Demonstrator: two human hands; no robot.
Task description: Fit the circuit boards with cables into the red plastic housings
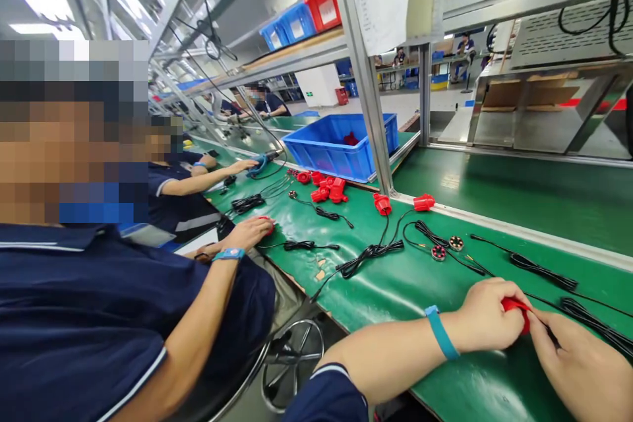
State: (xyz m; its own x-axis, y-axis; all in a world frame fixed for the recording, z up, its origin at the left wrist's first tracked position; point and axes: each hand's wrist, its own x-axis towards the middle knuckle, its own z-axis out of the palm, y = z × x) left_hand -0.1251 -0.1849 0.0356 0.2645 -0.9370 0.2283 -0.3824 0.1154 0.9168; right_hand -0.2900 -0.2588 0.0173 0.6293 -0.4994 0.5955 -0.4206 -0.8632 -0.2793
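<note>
The red plastic piece (517, 313) is sitting between both hands: left hand (487, 316) is gripping it, right hand (578, 362) is pinching its black wire (593, 316) above the green tabletop (395, 290).

Both of the worker's hands meet at the near edge of the conveyor belt (494, 198), left hand (487, 316) at 9 o'clock of the right hand (583, 359), the plastic part (517, 310) between them and touching both. Two round discs (448, 248) lie on the belt at 11 o'clock of the hands, coiled cables (370, 252) further at 10 o'clock. A loose pile of parts (326, 190) sits beyond at 10 o'clock, the bin (336, 151) behind it, against the frame post (368, 92). A co-worker's hand (250, 232) rests on the belt at 9 o'clock, well apart. Storage boxes (301, 18) sit on the shelf overhead.
</note>
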